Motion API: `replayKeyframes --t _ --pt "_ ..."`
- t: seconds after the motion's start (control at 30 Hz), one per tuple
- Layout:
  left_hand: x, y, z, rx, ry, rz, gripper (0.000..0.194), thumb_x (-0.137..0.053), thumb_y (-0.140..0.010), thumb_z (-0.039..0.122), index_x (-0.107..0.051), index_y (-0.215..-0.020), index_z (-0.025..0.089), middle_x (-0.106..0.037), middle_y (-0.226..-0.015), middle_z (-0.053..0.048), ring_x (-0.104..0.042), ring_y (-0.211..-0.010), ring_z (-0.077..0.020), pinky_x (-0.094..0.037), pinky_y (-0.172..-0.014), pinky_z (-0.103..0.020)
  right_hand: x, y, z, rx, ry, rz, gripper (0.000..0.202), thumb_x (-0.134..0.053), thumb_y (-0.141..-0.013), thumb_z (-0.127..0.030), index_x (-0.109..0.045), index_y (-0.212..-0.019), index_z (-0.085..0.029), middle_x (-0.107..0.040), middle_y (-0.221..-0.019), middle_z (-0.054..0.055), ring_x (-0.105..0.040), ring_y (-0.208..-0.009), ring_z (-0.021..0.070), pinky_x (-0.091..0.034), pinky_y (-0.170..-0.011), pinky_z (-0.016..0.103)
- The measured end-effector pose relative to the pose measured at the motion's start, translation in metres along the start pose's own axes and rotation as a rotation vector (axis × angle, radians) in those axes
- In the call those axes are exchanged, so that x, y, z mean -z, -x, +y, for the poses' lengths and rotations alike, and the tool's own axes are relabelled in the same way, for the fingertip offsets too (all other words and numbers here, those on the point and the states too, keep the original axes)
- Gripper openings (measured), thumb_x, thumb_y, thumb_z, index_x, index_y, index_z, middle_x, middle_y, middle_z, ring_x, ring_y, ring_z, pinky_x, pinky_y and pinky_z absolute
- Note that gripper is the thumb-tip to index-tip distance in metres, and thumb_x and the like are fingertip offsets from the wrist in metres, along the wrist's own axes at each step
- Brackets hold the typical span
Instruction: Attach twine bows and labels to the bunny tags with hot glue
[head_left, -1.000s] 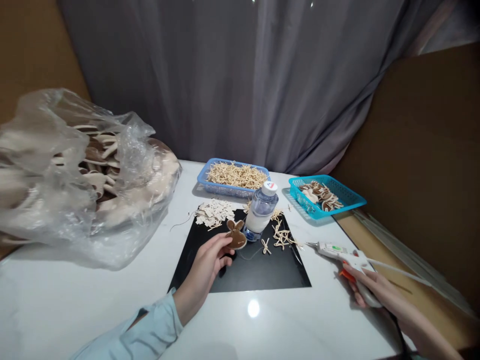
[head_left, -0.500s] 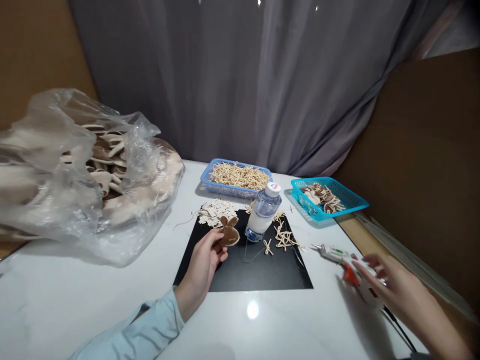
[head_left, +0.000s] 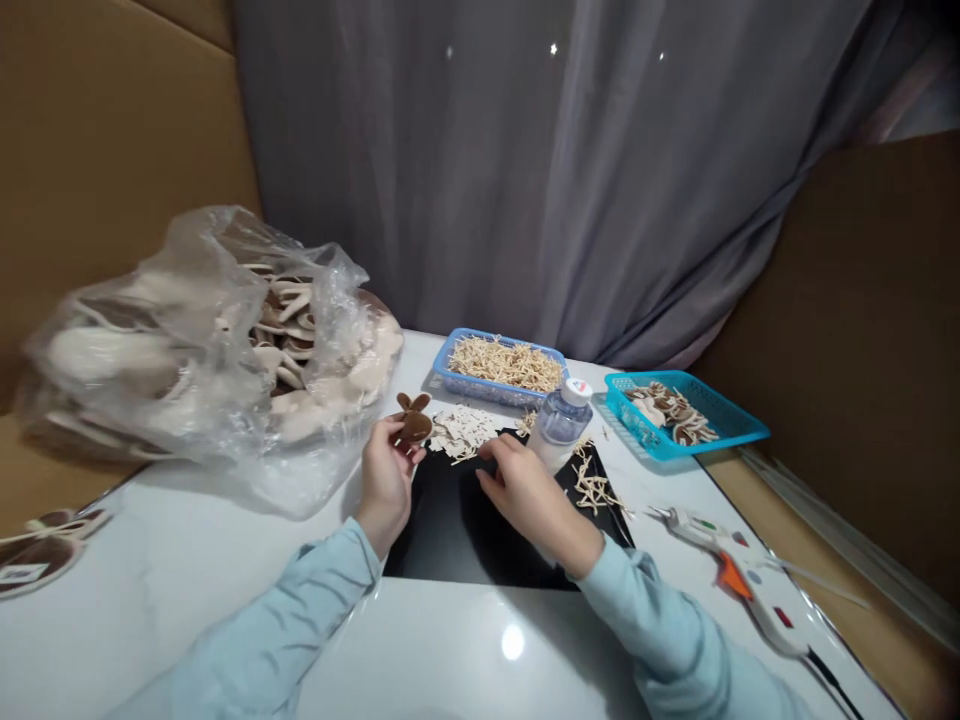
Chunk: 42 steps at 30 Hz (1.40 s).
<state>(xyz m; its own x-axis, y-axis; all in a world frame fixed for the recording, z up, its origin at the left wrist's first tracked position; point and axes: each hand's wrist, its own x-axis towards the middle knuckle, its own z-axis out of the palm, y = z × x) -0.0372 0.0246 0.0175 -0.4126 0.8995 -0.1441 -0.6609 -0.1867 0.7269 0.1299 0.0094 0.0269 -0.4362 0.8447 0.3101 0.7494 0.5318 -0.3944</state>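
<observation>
My left hand (head_left: 388,480) pinches a brown rabbit-shaped felt piece (head_left: 415,424), its two ears pointing up. Over the black mat (head_left: 457,530), my right hand (head_left: 525,490) hangs with thumb and forefinger a little apart and nothing visible between them. A pile of small white pieces (head_left: 461,428) lies just beyond its fingertips. Behind that hand stands a clear bottle with a white cap (head_left: 566,410), its lower part hidden. Small cream bows (head_left: 592,485) are scattered at the mat's right side.
A glue gun (head_left: 750,580) lies at the right with its cord. Behind are a blue basket (head_left: 442,372) of cream bows and a teal basket (head_left: 739,432) of brown and cream pieces. A large plastic bag (head_left: 202,350) of felt pieces fills the left; a bow-topped piece (head_left: 37,555) lies at far left.
My right hand has let go of the glue gun and moved left over the mat. The felt piece has shifted left with my left hand, and the view has turned slightly left.
</observation>
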Motion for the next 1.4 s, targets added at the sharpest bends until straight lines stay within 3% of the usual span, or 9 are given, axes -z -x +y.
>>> replayKeyframes --t 0.13,0.27,0.43,0.63,0.83,1.0,1.17,1.27,1.4 --pt "0.0 0.002 -0.006 0.004 -0.004 -0.011 0.011 -0.058 -0.058 0.027 -0.054 -0.064 0.018 -0.057 -0.061 0.004 -0.045 -0.05 -0.0081 -0.029 -0.042 -0.018 -0.034 -0.023 0.01 -0.003 0.021 0.045 0.019 -0.049 -0.085 -0.004 -0.057 -0.097 -0.016 -0.062 -0.095 0.009 -0.061 -0.081 0.02 -0.048 -0.075 0.032" --pt "0.0 0.002 -0.007 0.006 0.0 -0.009 0.012 -0.058 -0.058 0.027 -0.053 -0.063 0.018 -0.058 -0.061 0.003 -0.045 -0.05 -0.0076 -0.028 -0.042 -0.018 -0.05 -0.032 0.019 -0.038 0.025 0.113 0.02 -0.038 -0.089 -0.004 -0.054 -0.094 -0.014 -0.06 -0.093 0.013 -0.06 -0.086 0.0238 -0.048 -0.077 0.036" --pt "0.002 -0.001 -0.008 0.011 0.001 -0.005 0.011 -0.057 -0.059 0.026 -0.052 -0.063 0.017 -0.056 -0.059 0.004 -0.039 -0.047 -0.0064 -0.027 -0.041 -0.017 -0.058 -0.032 0.025 -0.017 -0.001 0.125 0.01 -0.043 -0.09 -0.012 -0.052 -0.093 -0.016 -0.06 -0.087 0.01 -0.059 -0.082 0.0239 -0.049 -0.074 0.036" --pt "0.002 0.0 -0.01 0.023 -0.012 -0.027 0.009 -0.056 -0.06 0.025 -0.052 -0.063 0.018 -0.053 -0.057 0.005 -0.037 -0.046 -0.0066 -0.027 -0.04 -0.018 -0.053 -0.026 0.026 0.032 -0.009 0.083 0.024 -0.038 -0.086 -0.002 -0.054 -0.096 -0.016 -0.055 -0.098 0.012 -0.058 -0.084 0.0223 -0.049 -0.076 0.035" --pt "0.003 0.002 -0.012 0.059 -0.035 -0.052 0.011 -0.056 -0.062 0.026 -0.049 -0.064 0.019 -0.051 -0.057 0.006 -0.037 -0.046 -0.0071 -0.027 -0.042 -0.018 -0.041 -0.022 0.023 0.084 -0.027 -0.034 0.014 -0.048 -0.086 -0.005 -0.056 -0.088 -0.017 -0.054 -0.096 0.009 -0.058 -0.082 0.0199 -0.049 -0.077 0.033" --pt "0.006 0.0 -0.016 0.074 -0.085 -0.072 0.011 -0.056 -0.062 0.027 -0.051 -0.065 0.018 -0.052 -0.058 0.005 -0.039 -0.047 -0.0076 -0.028 -0.044 -0.019 -0.027 -0.021 0.02 0.163 -0.072 -0.176 0.012 -0.058 -0.083 -0.006 -0.059 -0.082 -0.018 -0.061 -0.08 0.002 -0.057 -0.069 0.0144 -0.047 -0.065 0.025" --pt "0.009 -0.007 -0.018 0.055 -0.157 -0.101 0.01 -0.056 -0.064 0.028 -0.054 -0.065 0.018 -0.054 -0.061 0.004 -0.039 -0.05 -0.0084 -0.028 -0.045 -0.02 0.007 -0.019 0.008 0.228 -0.089 -0.269 0.015 -0.061 -0.082 -0.005 -0.065 -0.078 -0.019 -0.064 -0.073 -0.001 -0.057 -0.064 0.0127 -0.044 -0.06 0.022" --pt "0.009 -0.005 -0.018 0.041 -0.213 -0.157 0.01 -0.058 -0.067 0.028 -0.058 -0.066 0.018 -0.055 -0.063 0.003 -0.041 -0.053 -0.0092 -0.029 -0.047 -0.02 0.038 -0.017 -0.007 0.314 -0.125 -0.212 0.012 -0.062 -0.086 -0.009 -0.067 -0.084 -0.02 -0.067 -0.08 0.0 -0.061 -0.071 0.0131 -0.046 -0.064 0.023" --pt "0.003 0.008 -0.014 0.027 -0.295 -0.3 0.011 -0.065 -0.068 0.026 -0.067 -0.073 0.016 -0.06 -0.068 0.002 -0.046 -0.058 -0.0106 -0.032 -0.05 -0.021 0.061 -0.017 -0.017 0.325 -0.193 0.054 0.007 -0.065 -0.086 -0.013 -0.068 -0.087 -0.02 -0.068 -0.083 0.001 -0.061 -0.07 0.0129 -0.047 -0.064 0.023"
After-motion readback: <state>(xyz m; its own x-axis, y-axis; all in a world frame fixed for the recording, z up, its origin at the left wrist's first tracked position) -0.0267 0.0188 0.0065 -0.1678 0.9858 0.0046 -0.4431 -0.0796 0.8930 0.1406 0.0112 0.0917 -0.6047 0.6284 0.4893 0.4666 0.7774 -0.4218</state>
